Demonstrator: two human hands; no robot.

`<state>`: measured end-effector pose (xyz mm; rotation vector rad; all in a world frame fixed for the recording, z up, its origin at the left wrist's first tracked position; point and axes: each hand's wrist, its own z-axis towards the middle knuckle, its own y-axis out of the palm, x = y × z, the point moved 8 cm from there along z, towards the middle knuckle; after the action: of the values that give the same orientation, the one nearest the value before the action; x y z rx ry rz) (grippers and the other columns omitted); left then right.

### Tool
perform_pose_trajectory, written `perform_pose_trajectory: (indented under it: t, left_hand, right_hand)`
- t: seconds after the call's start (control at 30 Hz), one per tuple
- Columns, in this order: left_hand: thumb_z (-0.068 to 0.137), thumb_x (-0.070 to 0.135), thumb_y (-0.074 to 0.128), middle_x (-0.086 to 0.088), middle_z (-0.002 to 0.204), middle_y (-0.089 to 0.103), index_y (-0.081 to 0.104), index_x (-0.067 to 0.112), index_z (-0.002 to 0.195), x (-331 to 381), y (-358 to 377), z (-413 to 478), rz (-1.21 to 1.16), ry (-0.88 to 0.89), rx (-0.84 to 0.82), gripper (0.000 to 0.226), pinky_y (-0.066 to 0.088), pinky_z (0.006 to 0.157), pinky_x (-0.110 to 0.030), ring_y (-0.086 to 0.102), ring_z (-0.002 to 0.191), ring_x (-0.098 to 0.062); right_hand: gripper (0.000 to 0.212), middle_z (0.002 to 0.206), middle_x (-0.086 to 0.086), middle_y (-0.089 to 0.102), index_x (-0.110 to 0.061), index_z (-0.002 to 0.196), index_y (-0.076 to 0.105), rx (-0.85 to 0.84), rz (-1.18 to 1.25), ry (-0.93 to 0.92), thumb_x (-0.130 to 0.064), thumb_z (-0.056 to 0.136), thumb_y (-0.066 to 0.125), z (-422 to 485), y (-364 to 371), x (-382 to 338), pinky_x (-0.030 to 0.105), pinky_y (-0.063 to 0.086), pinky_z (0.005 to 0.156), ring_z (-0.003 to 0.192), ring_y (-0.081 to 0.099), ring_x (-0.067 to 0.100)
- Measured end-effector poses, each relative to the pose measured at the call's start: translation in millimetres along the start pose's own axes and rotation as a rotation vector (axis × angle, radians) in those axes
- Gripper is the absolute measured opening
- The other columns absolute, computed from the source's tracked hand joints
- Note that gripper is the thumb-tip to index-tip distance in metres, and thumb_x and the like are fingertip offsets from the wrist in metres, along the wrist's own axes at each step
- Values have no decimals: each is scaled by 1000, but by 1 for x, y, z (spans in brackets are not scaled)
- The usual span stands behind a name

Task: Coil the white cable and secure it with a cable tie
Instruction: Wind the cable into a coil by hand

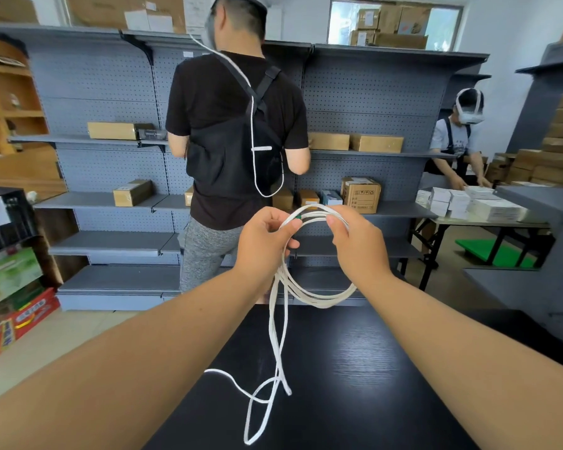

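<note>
A white cable point(319, 298) hangs in several round loops between my two raised hands, above the far end of a black table point(355, 368). My left hand point(265, 240) pinches the loops at the top left. My right hand point(359, 243) grips the same bundle at the top right. A small green piece point(298, 217), perhaps a cable tie, shows on the strands between my hands. Loose lengths of the cable trail down from the coil and lie in open bends on the table point(264, 404).
A person in a black shirt point(234, 125) stands close behind the table, back turned, facing grey shelves point(111, 199) with cardboard boxes. Another person point(459, 141) works at a table with white boxes at the right. Colourful cartons point(10, 306) sit on the floor at the left.
</note>
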<state>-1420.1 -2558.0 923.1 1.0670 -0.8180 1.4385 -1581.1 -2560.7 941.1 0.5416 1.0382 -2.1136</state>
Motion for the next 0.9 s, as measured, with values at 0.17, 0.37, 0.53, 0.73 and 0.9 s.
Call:
perform_pose_trajectory:
  t: [0.17, 0.37, 0.53, 0.73, 0.9]
  left_hand:
    - [91, 11, 56, 1, 77, 63, 63, 16, 86, -4, 9, -5, -136, -44, -132, 10, 47, 59, -17, 59, 63, -7]
    - [87, -3, 58, 4, 83, 67, 65, 18, 99, 0, 7, -5, 15, 23, -168, 25, 54, 70, -20, 62, 71, -9]
    - [92, 5, 54, 3, 75, 64, 61, 29, 111, 1, 4, 0, 173, 108, -106, 32, 56, 69, -23, 64, 64, -7]
    - [92, 7, 54, 3, 76, 65, 63, 20, 117, 2, -3, 3, 218, 105, -72, 30, 56, 66, -20, 59, 51, 2]
    - [91, 6, 55, -1, 81, 67, 63, 16, 119, 5, -2, 8, 298, 104, -110, 31, 52, 59, -10, 58, 54, -3]
  right_hand:
    - [31, 89, -2, 59, -23, 122, 57, 20, 41, 68, -30, 97, 40, 4, -1, 9, 26, 36, 74, 93, 60, 25]
    - [31, 90, -1, 59, -22, 121, 58, 44, 85, 101, -29, 98, 40, 3, -5, 9, 24, 35, 74, 93, 59, 23]
    - [25, 76, -4, 57, -23, 113, 60, 52, 114, 87, -27, 97, 40, 2, -4, 6, 23, 37, 61, 77, 56, 16]
    - [17, 74, -1, 56, -20, 97, 58, -19, 158, 117, -26, 97, 41, 2, 0, 11, 33, 51, 60, 62, 50, 12]
    - [34, 106, 2, 56, -23, 129, 42, -182, 68, 81, -24, 95, 43, 5, 8, 11, 41, 56, 75, 80, 56, 18]
